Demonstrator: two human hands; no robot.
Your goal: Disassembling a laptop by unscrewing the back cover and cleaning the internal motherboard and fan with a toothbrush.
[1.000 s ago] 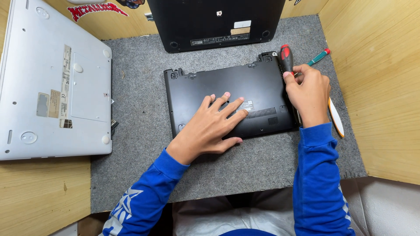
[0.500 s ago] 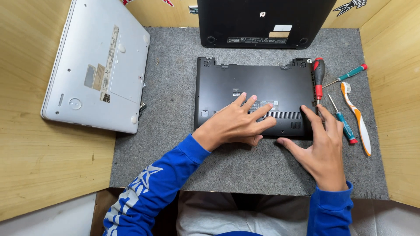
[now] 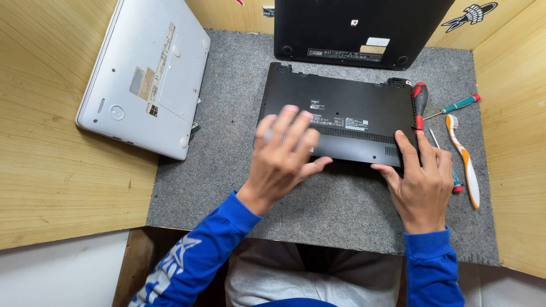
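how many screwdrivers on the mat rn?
3: a red-and-black one by the black laptop's right edge, a teal one right of it, another partly hidden by the right hand.

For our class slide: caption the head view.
Both hands, left hand and right hand, rest on a black laptop base.

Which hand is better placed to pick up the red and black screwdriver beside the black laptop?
The right hand, probably. It rests at the black laptop's right front corner, and the red and black screwdriver lies just beyond its fingertips. The left hand is over the laptop's left half, farther from the screwdriver.
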